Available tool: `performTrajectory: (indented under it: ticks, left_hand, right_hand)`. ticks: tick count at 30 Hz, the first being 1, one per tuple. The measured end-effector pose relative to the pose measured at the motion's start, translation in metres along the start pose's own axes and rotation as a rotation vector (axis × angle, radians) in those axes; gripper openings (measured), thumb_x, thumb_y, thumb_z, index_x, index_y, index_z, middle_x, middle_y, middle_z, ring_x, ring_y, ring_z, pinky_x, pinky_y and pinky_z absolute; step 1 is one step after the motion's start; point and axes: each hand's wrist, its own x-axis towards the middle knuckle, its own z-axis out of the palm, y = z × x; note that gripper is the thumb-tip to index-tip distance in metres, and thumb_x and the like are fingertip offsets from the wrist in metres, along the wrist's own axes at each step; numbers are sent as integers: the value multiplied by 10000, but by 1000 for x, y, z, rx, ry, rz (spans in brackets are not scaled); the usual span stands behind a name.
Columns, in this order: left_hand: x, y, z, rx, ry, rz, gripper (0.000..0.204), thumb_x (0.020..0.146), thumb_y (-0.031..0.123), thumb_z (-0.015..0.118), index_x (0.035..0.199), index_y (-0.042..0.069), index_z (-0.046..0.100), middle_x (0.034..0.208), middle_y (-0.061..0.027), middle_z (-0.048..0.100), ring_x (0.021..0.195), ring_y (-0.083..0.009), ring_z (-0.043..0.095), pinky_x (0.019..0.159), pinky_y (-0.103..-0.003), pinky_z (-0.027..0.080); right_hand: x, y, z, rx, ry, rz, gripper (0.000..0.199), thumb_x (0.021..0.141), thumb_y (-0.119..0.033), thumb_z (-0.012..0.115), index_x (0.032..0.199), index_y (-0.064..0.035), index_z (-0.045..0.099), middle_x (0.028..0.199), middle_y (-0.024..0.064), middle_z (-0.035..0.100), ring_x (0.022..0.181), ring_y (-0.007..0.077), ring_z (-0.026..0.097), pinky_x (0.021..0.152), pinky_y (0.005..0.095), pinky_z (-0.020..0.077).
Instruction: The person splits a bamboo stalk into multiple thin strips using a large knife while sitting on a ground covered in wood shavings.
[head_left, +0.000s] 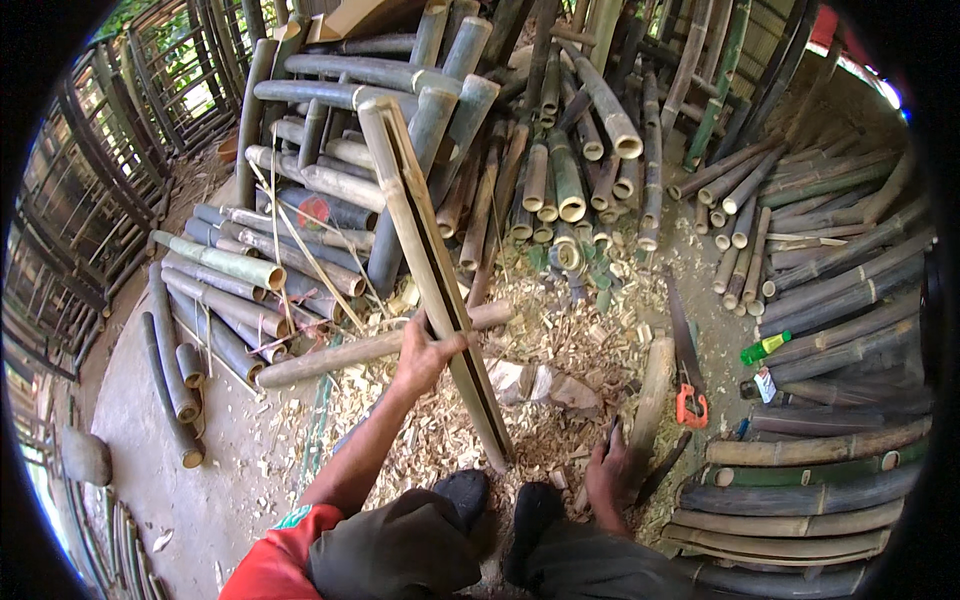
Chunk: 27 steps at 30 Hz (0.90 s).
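Note:
My left hand [428,352] is wrapped round a long bamboo pole [432,255] with a dark lengthwise slot. The pole leans up and away to the left, its lower end among the wood chips near my feet. Low on the right, my right hand [606,468] is closed, and a small dark end sticks up from its fingers; what it holds is mostly hidden. Beside that hand lie a pale log [655,385] and a dark, flat, blade-like piece [663,468].
A handsaw with an orange handle [691,406] lies right of the log. Another pole [345,358] lies crosswise behind my left hand. Cut bamboo [225,262] is piled left, behind and right. A green bottle [766,348] lies on the right pile. Chips [560,340] cover the ground.

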Motion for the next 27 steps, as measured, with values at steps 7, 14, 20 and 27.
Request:
performTrajectory:
  ticks: [7,14,20,27]
  left_hand:
    - [3,-6,-10,-162,-86,106,672,763,180,854,1293,-87,540,1104,-195,705,1019,-285,709,959,-447,583]
    - [4,4,30,-123,-152,98,737,778,284,880,1328,-85,557,1157,-205,700,1050,-272,701,967,-439,572]
    - [22,43,91,88,-490,144,845,857,412,838,1436,-77,467,1214,-210,669,1156,-273,636,1028,-435,522]
    - [42,-8,38,660,-142,286,750,805,69,848,1469,61,500,1473,-203,531,1332,-349,554,1136,-497,479]
  right_hand:
    - [-54,-4,11,-223,-238,244,635,1000,-166,534,1597,-64,342,1383,333,528,1190,526,559,994,536,470]
    - [-29,34,4,230,-431,-30,842,968,-426,686,1600,-26,299,1491,313,475,1393,456,445,1165,495,364]
    - [-30,-20,21,474,-850,-4,836,830,-404,859,1461,-11,479,1355,197,617,1274,269,577,1083,426,456]
    - [-54,-18,5,769,-271,163,613,824,-217,762,1350,-11,525,1210,117,632,1069,240,628,964,394,514]
